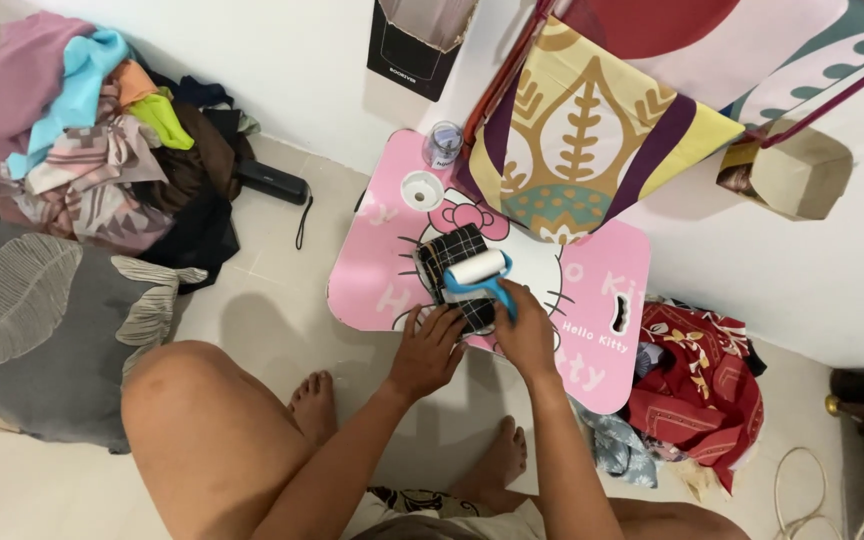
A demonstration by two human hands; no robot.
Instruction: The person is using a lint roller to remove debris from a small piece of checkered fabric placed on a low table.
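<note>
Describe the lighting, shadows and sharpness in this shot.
Head view: soft, even indoor light, no glare; the pink table throws a faint shadow on the floor; the lint roller and both hands are sharp; wide-lens bending shows at the edges.

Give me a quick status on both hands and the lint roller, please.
Left hand pressing the dark checked cloth flat. Right hand gripping the lint roller, resting on the cloth. Nothing in the way.
</note>
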